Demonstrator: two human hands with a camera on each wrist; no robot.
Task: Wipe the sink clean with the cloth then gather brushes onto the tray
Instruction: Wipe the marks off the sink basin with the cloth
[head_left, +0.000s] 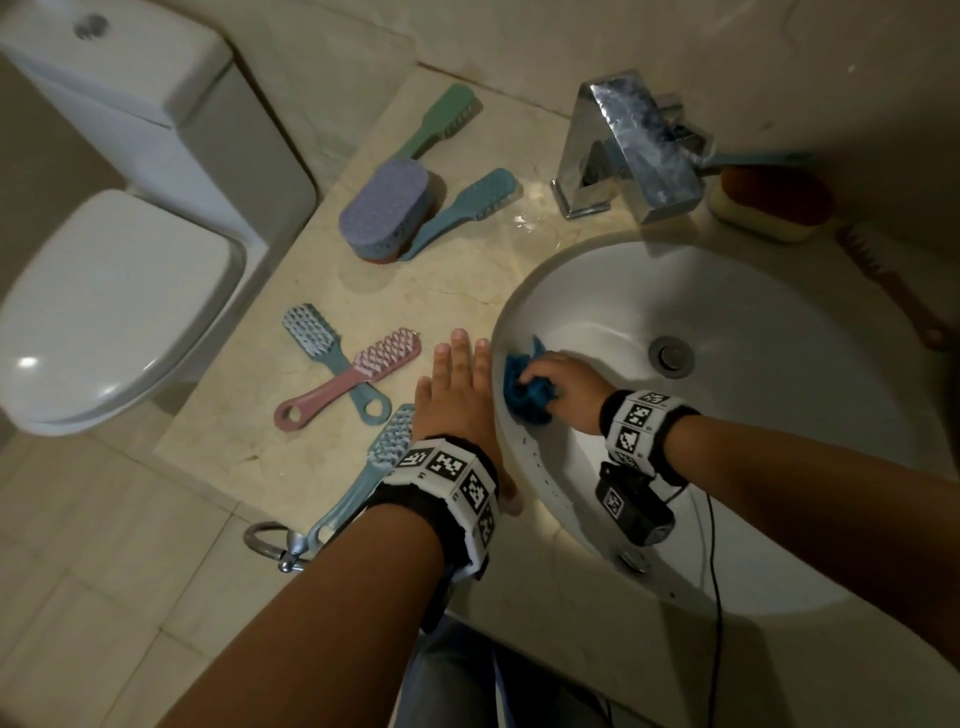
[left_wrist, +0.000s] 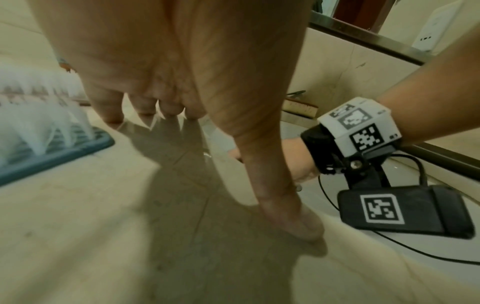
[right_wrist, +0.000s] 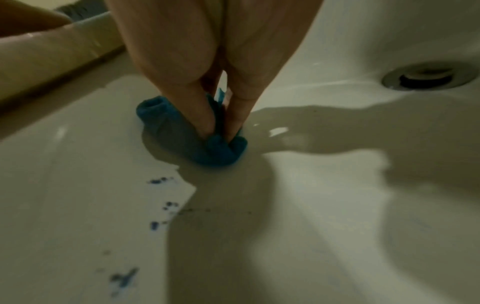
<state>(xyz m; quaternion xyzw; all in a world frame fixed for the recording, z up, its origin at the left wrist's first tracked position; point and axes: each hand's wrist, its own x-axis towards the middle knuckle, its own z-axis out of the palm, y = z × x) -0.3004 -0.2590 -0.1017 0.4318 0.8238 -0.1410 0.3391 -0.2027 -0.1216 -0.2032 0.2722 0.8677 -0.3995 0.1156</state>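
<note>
My right hand (head_left: 550, 379) grips a bunched blue cloth (head_left: 524, 395) and presses it against the left inner wall of the white sink (head_left: 753, 467). In the right wrist view the fingers (right_wrist: 205, 115) pinch the cloth (right_wrist: 215, 152) on the wet basin, with dark blue specks (right_wrist: 155, 224) just below it. My left hand (head_left: 457, 379) lies flat, fingers straight, on the marble counter (head_left: 441, 291) beside the sink's rim. Several brushes lie on the counter: a pink brush (head_left: 358, 374), a light blue brush (head_left: 317, 338), and a grey-blue brush (head_left: 379, 457) partly under my left wrist.
A green brush (head_left: 441, 119), a purple block brush (head_left: 387, 208) and a teal brush (head_left: 467, 208) lie at the back left. The chrome faucet (head_left: 634, 150) stands behind the basin, with a sponge (head_left: 769, 202) and an orange brush (head_left: 893, 291) to its right. The drain (head_left: 671, 354) is mid-basin. A toilet (head_left: 114, 312) stands to the left.
</note>
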